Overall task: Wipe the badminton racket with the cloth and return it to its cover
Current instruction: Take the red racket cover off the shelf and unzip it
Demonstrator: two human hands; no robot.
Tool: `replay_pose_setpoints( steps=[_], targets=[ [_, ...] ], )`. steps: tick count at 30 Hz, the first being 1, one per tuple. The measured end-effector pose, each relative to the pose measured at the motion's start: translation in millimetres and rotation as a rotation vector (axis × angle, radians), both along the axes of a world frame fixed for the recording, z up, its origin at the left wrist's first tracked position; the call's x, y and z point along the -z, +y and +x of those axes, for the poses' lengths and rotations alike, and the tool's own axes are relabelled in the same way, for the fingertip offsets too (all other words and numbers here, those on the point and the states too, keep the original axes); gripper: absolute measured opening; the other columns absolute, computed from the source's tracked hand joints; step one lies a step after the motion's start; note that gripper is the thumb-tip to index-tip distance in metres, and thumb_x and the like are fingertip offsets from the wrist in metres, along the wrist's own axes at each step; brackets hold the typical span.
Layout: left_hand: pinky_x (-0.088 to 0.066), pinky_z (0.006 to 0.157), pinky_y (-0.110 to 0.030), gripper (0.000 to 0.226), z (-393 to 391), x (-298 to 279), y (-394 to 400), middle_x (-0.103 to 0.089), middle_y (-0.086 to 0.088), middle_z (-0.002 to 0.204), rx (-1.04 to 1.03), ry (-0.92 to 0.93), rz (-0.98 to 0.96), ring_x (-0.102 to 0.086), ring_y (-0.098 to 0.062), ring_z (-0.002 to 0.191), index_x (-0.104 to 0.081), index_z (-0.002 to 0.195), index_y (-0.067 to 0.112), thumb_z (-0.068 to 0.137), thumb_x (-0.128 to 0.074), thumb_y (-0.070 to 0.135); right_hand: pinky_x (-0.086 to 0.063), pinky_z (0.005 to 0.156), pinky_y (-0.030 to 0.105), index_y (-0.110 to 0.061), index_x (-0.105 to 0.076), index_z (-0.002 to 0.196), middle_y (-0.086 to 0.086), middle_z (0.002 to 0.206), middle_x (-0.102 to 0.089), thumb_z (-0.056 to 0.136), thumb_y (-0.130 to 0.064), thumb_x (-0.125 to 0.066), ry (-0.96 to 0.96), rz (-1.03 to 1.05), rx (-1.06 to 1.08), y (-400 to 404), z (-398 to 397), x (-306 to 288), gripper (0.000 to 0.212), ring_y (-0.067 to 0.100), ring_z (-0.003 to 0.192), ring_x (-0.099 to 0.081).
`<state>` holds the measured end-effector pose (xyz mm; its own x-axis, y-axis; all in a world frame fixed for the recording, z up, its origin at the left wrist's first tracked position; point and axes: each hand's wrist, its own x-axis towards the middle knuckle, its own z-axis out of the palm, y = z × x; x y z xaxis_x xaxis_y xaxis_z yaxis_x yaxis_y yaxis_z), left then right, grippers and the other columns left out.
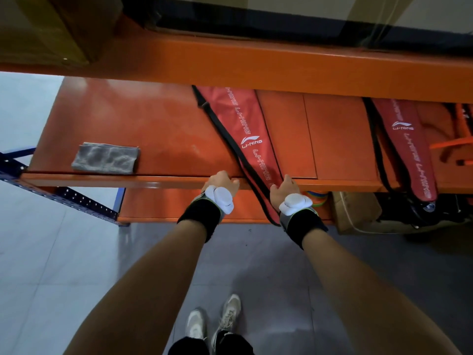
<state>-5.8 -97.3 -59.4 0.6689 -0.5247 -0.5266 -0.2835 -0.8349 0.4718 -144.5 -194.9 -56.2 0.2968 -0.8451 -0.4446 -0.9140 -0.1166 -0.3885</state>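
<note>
I judge we are only starting: my left hand [221, 181] rests on the shelf [153, 124] edge, my right hand [286, 188] holds the cover [252, 139], the cloth [106, 158] lies unused at nine o'clock.

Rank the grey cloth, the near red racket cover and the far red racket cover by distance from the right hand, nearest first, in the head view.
1. Near red racket cover: touching the right hand.
2. Far red racket cover: to its right.
3. Grey cloth: far left on the shelf, beyond the left hand.

Red cover [249, 139], grey cloth [106, 158] on shelf
</note>
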Motion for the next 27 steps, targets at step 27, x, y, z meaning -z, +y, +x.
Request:
replay_pose_setpoints(
  steps=[27],
  targets=[
    [-0.059,0.067,-0.033,0.013,-27,78,32,-0.071,-0.01,0.08,-0.064,0.657,-0.053,-0.069,-0.023,0.068,-0.067,0.09,0.009,0.081,-0.072,0.003,-0.046,0.085,0.034,-0.014,-0.055,0.127,0.01,0.119,-0.065,0.09,-0.037,-0.05,0.028,0.181,0.073,14,-4,32,0.044,0.032,0.103,-0.064]
  ],
)
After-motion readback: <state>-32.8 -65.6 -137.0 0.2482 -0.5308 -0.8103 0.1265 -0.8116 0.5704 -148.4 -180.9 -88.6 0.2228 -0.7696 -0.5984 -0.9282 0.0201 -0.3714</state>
